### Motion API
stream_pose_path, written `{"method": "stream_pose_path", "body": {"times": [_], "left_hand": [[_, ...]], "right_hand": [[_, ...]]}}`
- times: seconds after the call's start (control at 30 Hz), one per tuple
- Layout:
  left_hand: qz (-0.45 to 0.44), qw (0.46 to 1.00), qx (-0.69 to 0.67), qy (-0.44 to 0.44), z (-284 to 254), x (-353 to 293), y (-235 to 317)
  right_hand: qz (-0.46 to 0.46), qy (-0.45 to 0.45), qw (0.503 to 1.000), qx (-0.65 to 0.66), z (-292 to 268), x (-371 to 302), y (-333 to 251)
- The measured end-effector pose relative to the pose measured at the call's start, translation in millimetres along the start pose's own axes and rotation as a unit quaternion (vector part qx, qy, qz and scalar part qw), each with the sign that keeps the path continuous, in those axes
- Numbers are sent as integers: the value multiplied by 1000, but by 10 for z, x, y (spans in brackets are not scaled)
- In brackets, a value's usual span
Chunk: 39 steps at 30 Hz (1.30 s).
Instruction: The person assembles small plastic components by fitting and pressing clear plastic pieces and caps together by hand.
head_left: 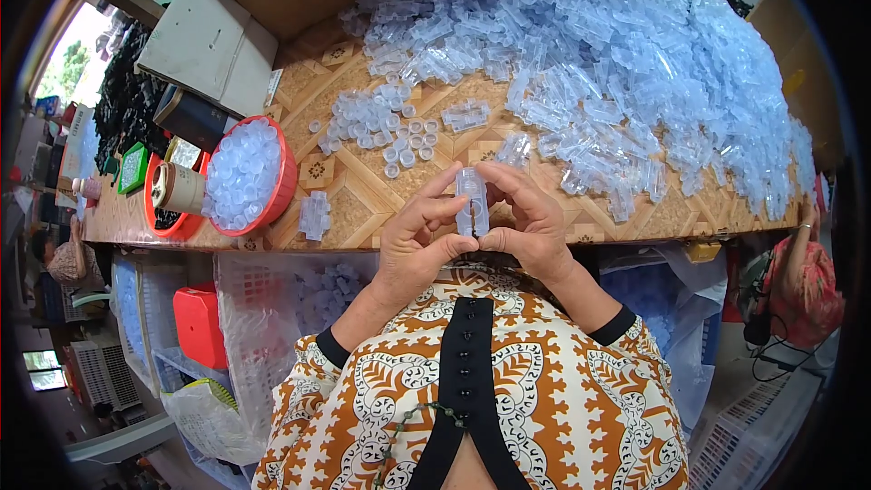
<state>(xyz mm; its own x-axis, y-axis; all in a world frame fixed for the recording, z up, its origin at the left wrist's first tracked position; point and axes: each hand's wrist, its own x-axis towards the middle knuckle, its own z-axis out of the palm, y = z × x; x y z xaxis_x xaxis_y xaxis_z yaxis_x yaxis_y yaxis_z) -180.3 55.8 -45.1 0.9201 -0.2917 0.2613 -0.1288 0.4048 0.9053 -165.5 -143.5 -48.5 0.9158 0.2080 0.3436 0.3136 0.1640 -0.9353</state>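
Observation:
A clear plastic rectangular case (pixel 471 192) stands upright between my hands at the table's near edge. My left hand (pixel 419 234) pinches its left side with thumb and fingers. My right hand (pixel 533 222) grips the opposite side, thumb near the bottom end. Something small and dark shows at the case's lower end between my thumbs, too small to name. Beyond my hands lie loose clear round caps (pixel 367 116), some standing in rows. Single clear pieces lie near them: one piece (pixel 465 115) behind the caps, another piece (pixel 315 215) left of my left hand.
A large heap of clear plastic pieces (pixel 590 54) covers the table's back and right. At left, a red bowl (pixel 288 172) holds more caps, beside a tape roll (pixel 177 188) and a cardboard box (pixel 213 41). Lined bins (pixel 263 308) stand below; another person's arm (pixel 800 249) shows at far right.

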Motion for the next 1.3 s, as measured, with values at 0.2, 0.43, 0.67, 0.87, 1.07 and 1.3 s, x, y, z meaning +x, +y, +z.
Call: {"method": "stream_pose_path", "body": {"times": [0.2, 0.43, 0.67, 0.87, 1.07, 1.3], "left_hand": [[0, 1000, -4, -9, -14, 12, -9], [-15, 1000, -23, -5, -9, 19, -8], [7, 1000, -28, -4, 3, 36, 4], [-6, 1000, -30, -4, -43, 5, -18], [-34, 999, 21, 2, -28, -16, -29], [-77, 996, -40, 5, 72, 6, 63]], "right_hand": [[1, 2, 999, -33, 24, -8, -47], [-6, -3, 999, -38, 2, 4, -39], [-7, -14, 1000, -10, 13, 43, -118], [-32, -31, 996, -78, 38, 37, -98], [-41, -35, 988, -143, 82, 23, -115], [-68, 18, 962, -264, 160, 19, -81]]}}
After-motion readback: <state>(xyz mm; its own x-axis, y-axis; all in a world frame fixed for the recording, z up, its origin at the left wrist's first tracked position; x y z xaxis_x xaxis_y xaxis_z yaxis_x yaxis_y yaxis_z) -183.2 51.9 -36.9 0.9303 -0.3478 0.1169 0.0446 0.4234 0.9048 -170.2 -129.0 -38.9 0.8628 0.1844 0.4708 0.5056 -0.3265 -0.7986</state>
